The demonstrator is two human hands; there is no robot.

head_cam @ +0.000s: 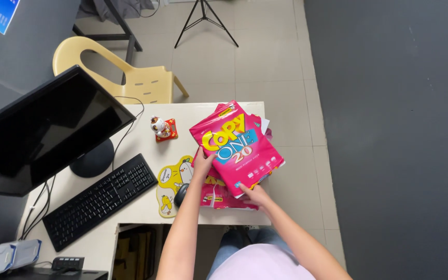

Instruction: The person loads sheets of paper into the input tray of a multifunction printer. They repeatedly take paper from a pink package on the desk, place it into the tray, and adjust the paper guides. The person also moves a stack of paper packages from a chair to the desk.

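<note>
Both hands grip 1 pink paper pack [237,148]: left hand [202,165] on its left edge, right hand [255,195] under its lower corner. Pack sits tilted above the pink stack [219,196] on the bench [146,202].

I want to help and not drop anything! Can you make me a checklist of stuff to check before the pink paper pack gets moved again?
1. Left hand on the top pink paper pack: ok, it grips the left edge.
2. Right hand supporting it: ok, it holds the lower corner.
3. Pack level: not ok, it is tilted up.
4. Pile of pink packs underneath tidy: not ok, edges stick out unevenly.
5. Cat figurine out of the way: ok, it stands apart.
6. Mouse clear: cannot tell, the left arm partly hides it.
</note>
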